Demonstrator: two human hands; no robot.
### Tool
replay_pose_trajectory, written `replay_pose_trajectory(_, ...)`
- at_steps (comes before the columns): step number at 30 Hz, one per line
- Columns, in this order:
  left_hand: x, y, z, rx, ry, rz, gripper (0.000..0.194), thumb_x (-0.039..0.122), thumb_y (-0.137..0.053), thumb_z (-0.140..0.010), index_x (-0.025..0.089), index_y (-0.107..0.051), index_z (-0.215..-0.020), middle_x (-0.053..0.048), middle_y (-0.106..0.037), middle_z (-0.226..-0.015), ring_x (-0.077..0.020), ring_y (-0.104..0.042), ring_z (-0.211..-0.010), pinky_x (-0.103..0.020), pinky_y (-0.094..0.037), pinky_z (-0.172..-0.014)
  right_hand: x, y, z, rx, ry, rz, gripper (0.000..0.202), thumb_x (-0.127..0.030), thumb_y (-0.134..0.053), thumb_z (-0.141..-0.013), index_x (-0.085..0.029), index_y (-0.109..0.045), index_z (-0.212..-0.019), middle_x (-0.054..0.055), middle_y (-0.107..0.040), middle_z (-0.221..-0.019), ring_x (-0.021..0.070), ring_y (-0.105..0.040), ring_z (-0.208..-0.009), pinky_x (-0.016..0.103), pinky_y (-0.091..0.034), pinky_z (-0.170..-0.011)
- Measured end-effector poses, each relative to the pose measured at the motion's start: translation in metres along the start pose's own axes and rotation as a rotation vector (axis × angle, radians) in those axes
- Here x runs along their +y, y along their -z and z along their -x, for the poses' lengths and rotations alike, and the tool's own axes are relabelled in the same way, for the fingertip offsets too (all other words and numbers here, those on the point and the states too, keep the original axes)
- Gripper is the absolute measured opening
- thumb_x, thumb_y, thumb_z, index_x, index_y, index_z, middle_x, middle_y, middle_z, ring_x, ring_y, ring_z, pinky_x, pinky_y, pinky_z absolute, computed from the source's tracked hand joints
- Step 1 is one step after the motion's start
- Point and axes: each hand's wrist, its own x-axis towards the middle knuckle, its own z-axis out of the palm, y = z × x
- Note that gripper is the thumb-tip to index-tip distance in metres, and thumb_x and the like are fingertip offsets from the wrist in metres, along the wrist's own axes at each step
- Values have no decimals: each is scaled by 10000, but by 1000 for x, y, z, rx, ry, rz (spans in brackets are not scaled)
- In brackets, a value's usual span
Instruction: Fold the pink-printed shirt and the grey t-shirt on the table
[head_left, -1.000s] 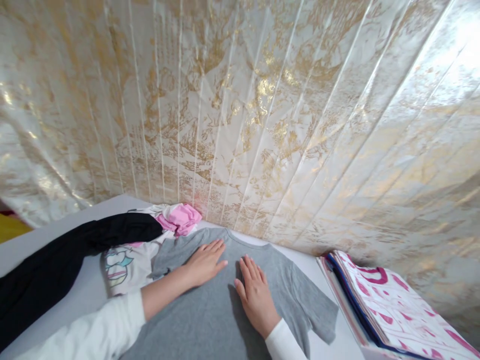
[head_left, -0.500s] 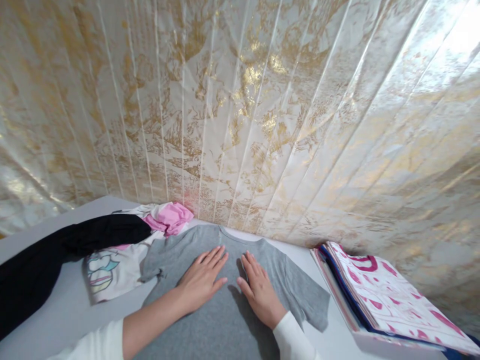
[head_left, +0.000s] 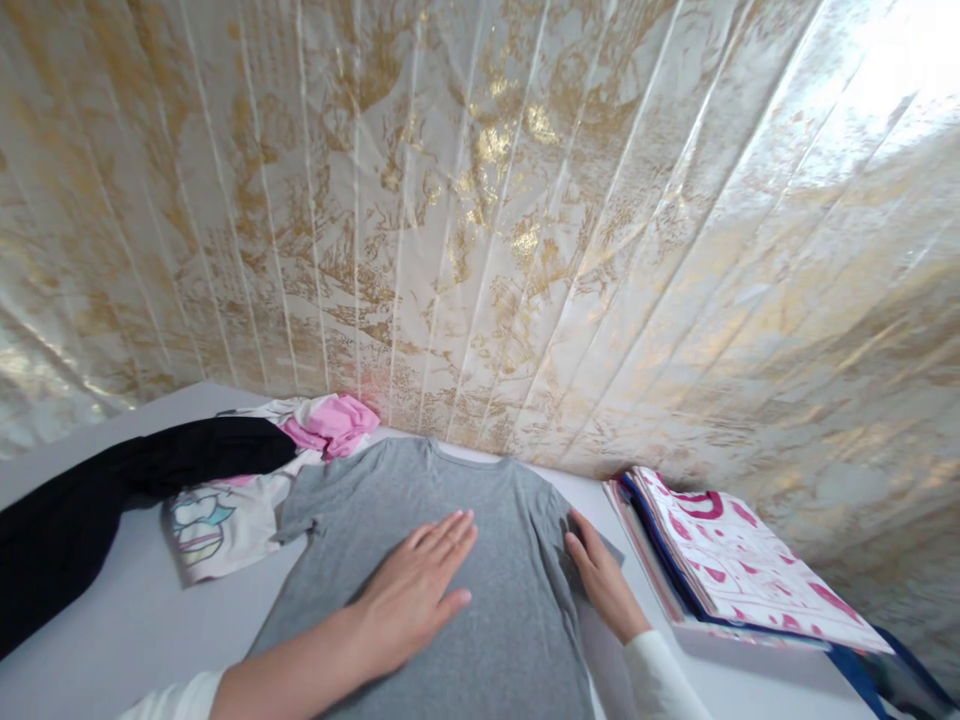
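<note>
A grey short-sleeved T-shirt (head_left: pixel 480 500) lies spread on the white table, its neckline toward the curtain. My left hand (head_left: pixel 420 590) rests on the middle of the shirt, fingers stretched out and holding nothing. At the shirt's right sleeve is my right hand (head_left: pixel 604 580), its fingers bent over the sleeve fabric, which is folded in beneath them. Part of that sleeve is hidden by the hand. The sleeve on the left side lies bunched beside a white printed garment (head_left: pixel 225 525).
Folded clothes with a white and pink patterned top (head_left: pixel 757 565) are stacked at the right. On the left lie a black garment (head_left: pixel 150 465) and a pink cloth (head_left: pixel 337 422). A white and gold curtain (head_left: pixel 450 220) hangs behind the table (head_left: pixel 157 600).
My right hand has moved from the shirt's middle to the right sleeve, which is now drawn inward. My left hand has stayed flat on the shirt. The view has shifted slightly.
</note>
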Motion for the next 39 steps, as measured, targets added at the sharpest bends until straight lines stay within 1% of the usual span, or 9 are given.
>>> replay_pose_trajectory(5, 48, -16, 11, -230, -176, 100, 710, 415, -581, -913, 197, -271, -1514, -102, -143, -1577, -269, -171, -1458, -464, -208, -1173, 20, 1, -8, -33, 40, 320, 598, -452, -323, -930, -109, -476, -1396, 149, -384, -1513, 269, -327, -1414, 471, -265, -1159)
replay_pose_trajectory(10, 50, -23, 11, -267, -172, 108, 705, 412, -591, -909, 177, -297, -1505, -109, -153, -1572, -272, -179, -1457, -459, -190, -1180, 40, 27, -32, -155, 175, 472, 565, -402, -358, -933, -122, -456, -1414, 137, -373, -1519, 226, -335, -1410, 412, -295, -1151)
replay_pose_trajectory(14, 55, -18, 14, -227, -149, 154, 679, 460, -516, -938, 220, -259, -1519, -66, -129, -1588, -244, -167, -1463, -432, -153, -1194, 29, 23, -29, -132, 163, 521, 558, -391, -389, -923, -106, -470, -1395, 175, -375, -1509, 284, -330, -1409, 494, -309, -1128)
replay_pose_trajectory(19, 55, -8, 30, -181, -74, 149, 627, 391, -451, -968, 223, -225, -1528, -34, -124, -1596, -202, -147, -1468, -391, -160, -1195, -40, -12, 35, 34, 308, 384, 516, -371, -274, -992, -202, -355, -1473, 115, -360, -1532, 221, -314, -1422, 468, -321, -1125)
replay_pose_trajectory(22, 26, 0, 53, -103, 13, 45, 584, 325, -418, -981, 222, -231, -1524, -40, -164, -1593, -193, -168, -1464, -387, -195, -1174, -77, -28, 89, -60, 367, 342, 541, -415, -279, -1004, -238, -262, -1516, 69, -270, -1576, 208, -246, -1448, 441, -307, -1141)
replay_pose_trajectory(25, -16, 8, 78, -1, 154, -100, 542, 382, -373, -1002, 184, -302, -1501, -85, -252, -1567, -217, -230, -1448, -402, -228, -1148, -84, -29, 120, -94, 305, 404, 627, -520, -339, -972, -192, -300, -1505, 96, -268, -1571, 254, -251, -1446, 484, -272, -1151)
replay_pose_trajectory(29, -48, 17, 91, 72, 213, -214, 553, 457, -312, -1018, 149, -354, -1476, -113, -292, -1551, -230, -267, -1435, -399, -225, -1136, -75, -21, 119, -119, 230, 461, 701, -587, -342, -941, -144, -344, -1484, 121, -274, -1564, 278, -240, -1448, 512, -222, -1158)
replay_pose_trajectory(34, -33, 21, 99, 79, 209, -213, 527, 428, -269, -1033, 150, -349, -1473, -99, -292, -1558, -197, -251, -1440, -360, -217, -1137, -95, -13, 135, -146, 243, 430, 665, -553, -326, -953, -192, -287, -1510, 102, -256, -1573, 287, -212, -1455, 561, -211, -1144)
replay_pose_trajectory(39, -13, 20, 146, 134, 183, -259, 482, 375, -303, -1027, 187, -361, -1467, -78, -272, -1572, -195, -235, -1445, -358, -236, -1133, -145, -19, 193, -241, 518, 310, 680, -465, -412, -962, -278, -112, -1543, 43, -214, -1585, 274, -228, -1451, 510, -236, -1159)
